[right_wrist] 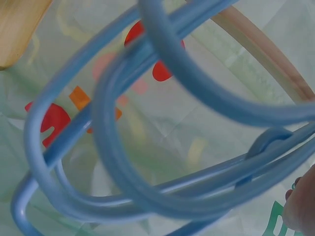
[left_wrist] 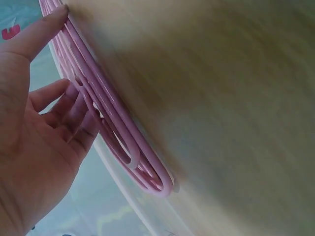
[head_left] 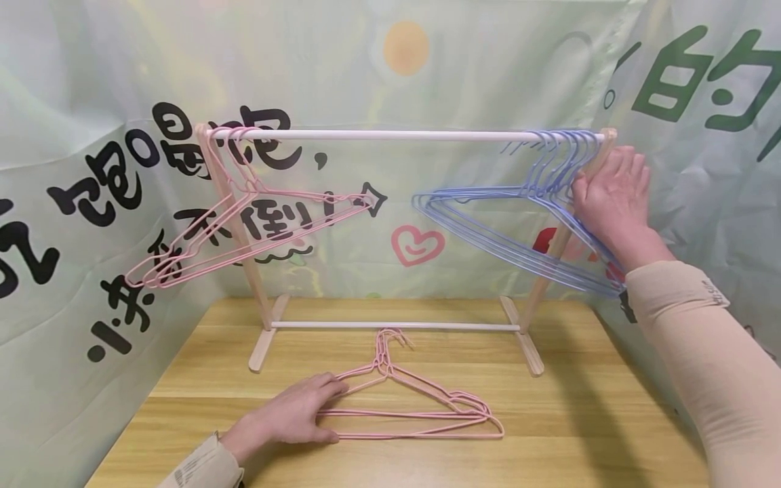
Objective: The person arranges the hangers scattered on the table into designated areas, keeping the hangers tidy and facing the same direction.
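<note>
Several pink wire hangers (head_left: 421, 413) lie in a stack on the table, hooks pointing toward the rack. My left hand (head_left: 299, 410) holds their left end, thumb at the bottom bar and fingers at the sloping arm. The left wrist view shows the thumb (left_wrist: 47, 29) on one side of the pink wires (left_wrist: 106, 103) and bent fingers on the other. My right hand (head_left: 616, 196) is up at the rack's right post, fingers extended upward and thumb beside the blue hangers (head_left: 488, 237). In the right wrist view, blue wire loops (right_wrist: 113, 123) fill the foreground; most of that hand is out of frame.
A rack with a white top rail (head_left: 396, 135), wooden posts and a lower white bar (head_left: 396, 326) stands on the wooden table (head_left: 201, 407). Several pink hangers (head_left: 244, 196) hang at its left end. A printed cloth (head_left: 342, 68) forms the backdrop.
</note>
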`<state>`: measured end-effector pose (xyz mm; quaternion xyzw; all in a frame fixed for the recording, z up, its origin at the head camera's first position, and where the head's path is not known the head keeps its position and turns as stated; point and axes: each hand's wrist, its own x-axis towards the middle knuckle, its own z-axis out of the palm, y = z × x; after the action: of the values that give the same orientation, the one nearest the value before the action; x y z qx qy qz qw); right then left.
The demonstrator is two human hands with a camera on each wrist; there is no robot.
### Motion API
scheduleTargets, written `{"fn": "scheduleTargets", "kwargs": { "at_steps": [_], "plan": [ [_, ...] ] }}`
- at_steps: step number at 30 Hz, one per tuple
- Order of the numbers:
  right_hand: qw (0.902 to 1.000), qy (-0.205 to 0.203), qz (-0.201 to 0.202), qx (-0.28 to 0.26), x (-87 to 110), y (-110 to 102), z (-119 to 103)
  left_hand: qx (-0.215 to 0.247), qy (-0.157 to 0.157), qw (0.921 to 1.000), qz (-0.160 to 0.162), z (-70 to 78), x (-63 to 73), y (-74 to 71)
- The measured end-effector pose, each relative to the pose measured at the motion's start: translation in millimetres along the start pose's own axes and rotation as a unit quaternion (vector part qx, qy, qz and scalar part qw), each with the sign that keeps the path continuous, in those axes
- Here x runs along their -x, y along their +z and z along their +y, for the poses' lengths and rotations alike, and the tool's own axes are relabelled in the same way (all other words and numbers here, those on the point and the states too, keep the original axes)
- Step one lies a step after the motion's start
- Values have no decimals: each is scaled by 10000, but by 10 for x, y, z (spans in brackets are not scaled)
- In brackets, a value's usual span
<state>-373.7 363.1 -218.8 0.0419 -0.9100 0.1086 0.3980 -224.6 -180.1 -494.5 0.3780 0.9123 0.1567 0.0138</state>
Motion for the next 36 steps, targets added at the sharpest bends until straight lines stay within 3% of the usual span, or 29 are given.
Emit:
{"fn": "scheduleTargets", "kwargs": {
  "at_steps": [4, 16, 36],
  "plan": [
    [10000, -9, 39, -17, -6, 4, 0, 231, -50, 9997, -53, 3, 2, -2],
    [9999, -45, 152, -31, 8, 5, -8, 374, -98, 9990, 227, 8, 25, 30],
    [9998, -46, 171, -65, 21, 4, -10, 212, 34, 9971, 736, 65, 24, -83]
  ]
}}
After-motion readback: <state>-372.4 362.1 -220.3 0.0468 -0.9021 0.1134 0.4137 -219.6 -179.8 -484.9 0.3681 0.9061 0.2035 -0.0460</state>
